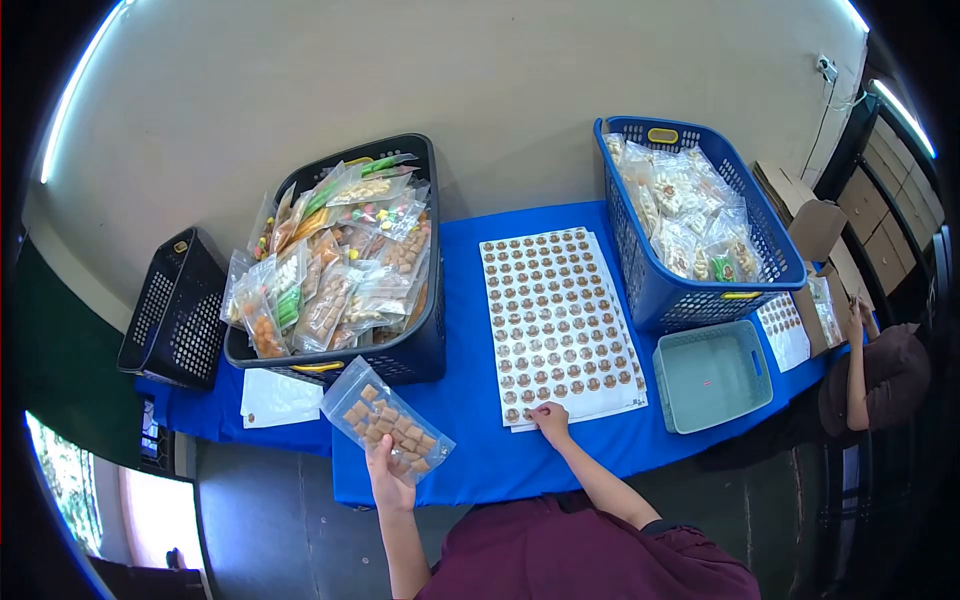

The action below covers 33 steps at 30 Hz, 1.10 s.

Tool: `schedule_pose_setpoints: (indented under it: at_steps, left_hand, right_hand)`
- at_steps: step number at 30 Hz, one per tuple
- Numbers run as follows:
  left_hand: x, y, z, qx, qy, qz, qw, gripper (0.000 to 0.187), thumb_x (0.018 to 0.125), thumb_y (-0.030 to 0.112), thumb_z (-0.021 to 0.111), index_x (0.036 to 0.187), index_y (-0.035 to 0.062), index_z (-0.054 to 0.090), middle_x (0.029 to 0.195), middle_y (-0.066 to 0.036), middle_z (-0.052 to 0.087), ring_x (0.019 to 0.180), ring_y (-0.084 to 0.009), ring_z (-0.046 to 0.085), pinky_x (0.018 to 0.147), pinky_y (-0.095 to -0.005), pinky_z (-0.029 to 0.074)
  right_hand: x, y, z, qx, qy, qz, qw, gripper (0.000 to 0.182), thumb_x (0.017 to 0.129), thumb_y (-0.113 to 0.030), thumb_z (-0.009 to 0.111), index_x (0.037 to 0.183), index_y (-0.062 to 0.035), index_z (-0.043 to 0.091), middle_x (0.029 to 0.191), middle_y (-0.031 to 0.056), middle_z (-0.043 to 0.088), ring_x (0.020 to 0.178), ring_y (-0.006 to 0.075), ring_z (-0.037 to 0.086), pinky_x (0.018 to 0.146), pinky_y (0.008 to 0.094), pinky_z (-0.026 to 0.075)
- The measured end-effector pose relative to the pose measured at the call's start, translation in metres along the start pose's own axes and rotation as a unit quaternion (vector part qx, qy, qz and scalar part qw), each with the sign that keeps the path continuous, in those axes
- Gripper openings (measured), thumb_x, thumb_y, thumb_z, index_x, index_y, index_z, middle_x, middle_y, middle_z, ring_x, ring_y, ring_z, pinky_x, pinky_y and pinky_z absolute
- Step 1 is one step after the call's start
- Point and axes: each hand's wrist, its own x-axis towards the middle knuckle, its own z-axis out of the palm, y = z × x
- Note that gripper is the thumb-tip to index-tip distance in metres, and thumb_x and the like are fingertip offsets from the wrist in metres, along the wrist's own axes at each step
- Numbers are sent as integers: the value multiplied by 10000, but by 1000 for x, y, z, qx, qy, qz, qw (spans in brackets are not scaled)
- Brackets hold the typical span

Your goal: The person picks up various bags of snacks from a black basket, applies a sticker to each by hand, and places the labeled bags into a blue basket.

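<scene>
My left hand (391, 480) grips a clear zip bag (390, 420) of brown pillow-shaped snacks, held tilted in front of the table edge. On the blue-covered table lies a stack of white sheets (562, 318) printed with rows of round brown stickers. The fingertips of my right hand (549, 419) are pinched at a round sticker (528, 413) in the bottom row. Whether that sticker has lifted from the sheet is too small to tell. Left of the sheets, a black basket (437, 290) is heaped with bags of assorted snacks (335, 260).
A blue basket (690, 302) full of bagged pale snacks stands at the back right. Before it sits a grey-green tray (715, 375). Another black basket (170, 310) and a white paper (280, 398) are at left. Another person (875, 375) works at far right beside cardboard.
</scene>
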Motion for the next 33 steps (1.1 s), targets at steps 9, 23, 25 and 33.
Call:
schedule_pose_setpoints:
  at_steps: [9, 23, 25, 33]
  left_hand:
    - [-4, -2, -2, 1, -22, 0, 1000, 360, 870, 125, 464, 1214, 36, 407, 1150, -81, 511, 1049, -208, 510, 889, -360, 425]
    - [-7, -4, 6, 12, -46, -19, 999, 398, 856, 109, 477, 1239, 51, 387, 1166, -81, 499, 1049, -211, 511, 878, -365, 439]
    - [-7, -3, 7, 12, -49, -22, 998, 406, 855, 106, 479, 1245, 54, 381, 1171, -81, 497, 1052, -212, 510, 881, -366, 438]
    - [-8, -2, 6, 13, -46, -16, 999, 413, 853, 95, 476, 1251, 51, 375, 1173, -84, 496, 1054, -213, 510, 891, -370, 433]
  right_hand:
    - [11, -3, -3, -64, -72, 61, 993, 184, 659, -140, 729, 691, -7, 607, 588, 81, 607, 492, 133, 567, 489, 267, 455]
    - [8, -2, -1, -16, -53, 49, 997, 126, 668, -31, 701, 700, 10, 587, 616, 70, 601, 521, 116, 570, 471, 239, 453]
    - [7, 1, 2, -46, -34, 19, 998, 107, 667, -19, 690, 713, 1, 596, 613, 66, 598, 518, 116, 562, 469, 241, 443]
    - [2, 11, 9, -91, 5, -83, 992, 93, 679, -11, 640, 769, -14, 616, 583, 70, 580, 522, 129, 556, 487, 267, 434]
